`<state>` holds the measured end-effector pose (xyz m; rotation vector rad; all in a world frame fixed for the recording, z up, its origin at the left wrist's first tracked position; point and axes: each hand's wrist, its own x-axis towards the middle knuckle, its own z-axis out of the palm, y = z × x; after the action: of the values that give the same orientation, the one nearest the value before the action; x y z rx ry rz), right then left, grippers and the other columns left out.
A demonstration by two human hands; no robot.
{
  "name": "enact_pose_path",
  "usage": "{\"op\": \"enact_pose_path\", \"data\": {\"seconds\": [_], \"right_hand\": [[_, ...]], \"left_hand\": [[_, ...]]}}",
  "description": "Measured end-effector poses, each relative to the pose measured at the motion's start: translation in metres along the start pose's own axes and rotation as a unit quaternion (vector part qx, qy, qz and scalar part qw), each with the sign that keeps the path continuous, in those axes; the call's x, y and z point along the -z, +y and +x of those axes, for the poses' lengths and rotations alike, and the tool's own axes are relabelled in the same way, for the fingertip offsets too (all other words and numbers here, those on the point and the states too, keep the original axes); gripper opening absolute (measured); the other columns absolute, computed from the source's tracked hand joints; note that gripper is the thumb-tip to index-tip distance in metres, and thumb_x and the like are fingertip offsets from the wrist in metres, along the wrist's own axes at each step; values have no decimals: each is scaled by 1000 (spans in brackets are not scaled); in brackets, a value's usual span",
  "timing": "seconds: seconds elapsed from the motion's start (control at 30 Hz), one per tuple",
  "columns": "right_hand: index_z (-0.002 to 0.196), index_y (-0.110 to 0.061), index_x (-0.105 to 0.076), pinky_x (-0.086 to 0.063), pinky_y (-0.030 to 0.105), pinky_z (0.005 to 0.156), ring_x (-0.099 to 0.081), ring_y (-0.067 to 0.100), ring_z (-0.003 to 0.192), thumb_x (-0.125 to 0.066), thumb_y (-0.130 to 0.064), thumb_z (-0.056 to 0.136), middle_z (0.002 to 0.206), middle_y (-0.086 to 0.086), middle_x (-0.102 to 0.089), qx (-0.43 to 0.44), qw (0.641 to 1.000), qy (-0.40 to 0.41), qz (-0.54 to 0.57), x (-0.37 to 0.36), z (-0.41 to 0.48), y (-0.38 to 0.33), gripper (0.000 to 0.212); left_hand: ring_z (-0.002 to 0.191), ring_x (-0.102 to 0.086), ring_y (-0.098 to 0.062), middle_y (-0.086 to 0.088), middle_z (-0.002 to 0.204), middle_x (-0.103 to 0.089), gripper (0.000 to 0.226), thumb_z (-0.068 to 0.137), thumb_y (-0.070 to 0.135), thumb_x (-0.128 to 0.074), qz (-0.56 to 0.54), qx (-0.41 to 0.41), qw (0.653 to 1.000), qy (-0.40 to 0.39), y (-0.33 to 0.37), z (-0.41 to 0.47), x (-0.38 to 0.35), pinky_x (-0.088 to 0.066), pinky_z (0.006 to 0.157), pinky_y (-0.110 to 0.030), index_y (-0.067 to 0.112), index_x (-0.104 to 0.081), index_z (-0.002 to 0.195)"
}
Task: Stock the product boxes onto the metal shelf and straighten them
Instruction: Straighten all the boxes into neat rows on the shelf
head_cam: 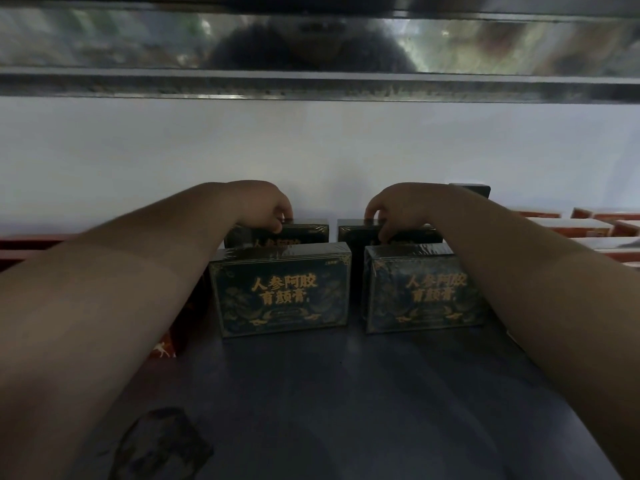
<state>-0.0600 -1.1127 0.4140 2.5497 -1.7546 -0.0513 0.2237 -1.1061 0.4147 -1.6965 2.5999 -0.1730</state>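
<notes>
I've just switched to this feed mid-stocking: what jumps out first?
Two dark gold-lettered boxes stand upright side by side at centre, the left front box and right front box. Behind them, the left hand grips the left rear box and the right hand the right rear box by their top edges.

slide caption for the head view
Left hand holds the left rear box, right hand the right rear box, behind two front boxes on the metal shelf.

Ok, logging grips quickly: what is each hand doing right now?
Left hand: grips the rear left box by its top edge.
Right hand: grips the rear right box by its top edge.
</notes>
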Motion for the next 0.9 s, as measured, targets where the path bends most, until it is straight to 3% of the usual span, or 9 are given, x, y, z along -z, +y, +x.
{"op": "enact_pose_path", "data": {"seconds": [0.27, 0.63, 0.77, 0.9], "right_hand": [[121, -33, -64, -43, 35, 84, -56, 17, 105, -78, -31, 86, 112, -9, -62, 11, 1000, 13, 2, -4, -3, 1, 38], [124, -31, -64, -48, 38, 90, -57, 18, 104, -77, -29, 87, 116, -6, -63, 19, 1000, 17, -4, -4, -8, 0, 39], [129, -30, -62, -45, 36, 86, -54, 17, 104, -75, -29, 88, 125, -3, -62, 13, 1000, 18, -20, -6, -8, -2, 43], [147, -29, -48, -42, 37, 101, -50, 21, 125, -71, -40, 92, 144, -1, -54, 1, 1000, 22, -3, -3, -18, -9, 61]], "left_hand": [[104, -54, -13, 4, 132, -62, 42, 95, 25, -66, -5, -3, 1000, -12, -2, 2, 1, -44, 92, -34, 24, -59, 136], [116, -55, -18, 4, 134, -61, 42, 95, 26, -65, -11, 7, 1000, -2, 0, -4, -1, -45, 101, -39, 25, -59, 137], [116, -55, -18, 2, 136, -60, 43, 96, 26, -63, 8, 8, 1000, -10, 6, -6, 0, -44, 97, -34, 23, -57, 139], [125, -51, -20, -1, 147, -52, 51, 99, 29, -60, 5, 19, 1000, -8, 7, -11, 2, -41, 98, -32, 23, -47, 147]]}}
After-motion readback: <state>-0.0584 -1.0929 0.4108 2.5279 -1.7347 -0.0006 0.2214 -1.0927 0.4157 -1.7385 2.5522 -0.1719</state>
